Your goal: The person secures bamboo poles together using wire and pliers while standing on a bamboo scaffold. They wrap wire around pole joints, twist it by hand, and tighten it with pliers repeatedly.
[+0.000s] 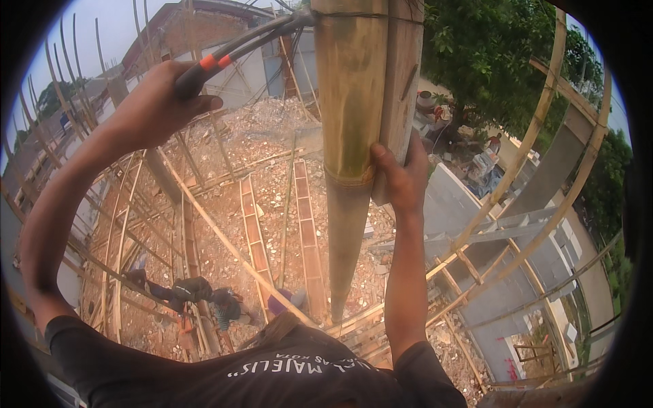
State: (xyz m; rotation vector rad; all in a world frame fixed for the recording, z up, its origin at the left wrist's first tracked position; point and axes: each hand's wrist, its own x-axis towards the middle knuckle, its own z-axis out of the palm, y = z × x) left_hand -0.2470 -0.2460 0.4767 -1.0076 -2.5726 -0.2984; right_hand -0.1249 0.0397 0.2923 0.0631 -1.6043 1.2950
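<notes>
My left hand (155, 102) is raised on the left, its fingers wrapped round the dark handles of a pair of pincers (255, 39) with orange bands. The jaws meet a thin dark wire (357, 14) that runs round a thick upright bamboo pole (350, 95) and a wooden board (401, 75) against its right side. My right hand (406, 178) grips the board's lower part, with the thumb in front near the bamboo's joint. The fingers behind the board are partly hidden.
Far below lies rubble-strewn ground (224, 197) with long ladder-like wooden frames (309, 238). A slanting pole (224, 238) crosses beneath me. People (197, 292) bend over at lower left. Bamboo scaffolding (537, 129) rises at right before a tree (490, 68) and grey walls (452, 194).
</notes>
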